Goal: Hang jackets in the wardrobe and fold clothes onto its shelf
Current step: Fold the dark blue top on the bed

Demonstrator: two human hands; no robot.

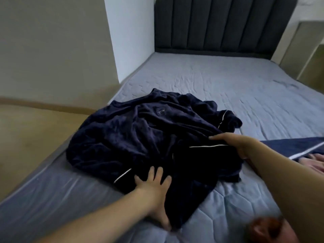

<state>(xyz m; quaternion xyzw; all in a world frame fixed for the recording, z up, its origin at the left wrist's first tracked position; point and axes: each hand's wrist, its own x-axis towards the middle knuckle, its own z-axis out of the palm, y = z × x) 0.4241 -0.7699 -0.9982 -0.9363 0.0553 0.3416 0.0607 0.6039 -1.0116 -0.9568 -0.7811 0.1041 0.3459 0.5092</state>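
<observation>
A dark navy plush garment (143, 137) with thin white piping lies crumpled on the near left part of the bed (228, 81). My left hand (154, 188) lies on its near edge with fingers spread flat on the fabric and the thumb tucked under the hem. My right hand (235, 142) reaches over the garment's right side, fingers curled round a fold beside a white-piped edge.
A second navy piece with a white stripe (301, 148) lies at the right edge, next to something pink (313, 162). A blurred reddish item (266, 228) sits at the bottom right. A dark padded headboard (224, 23) stands at the far end. Wooden floor (31, 130) lies left.
</observation>
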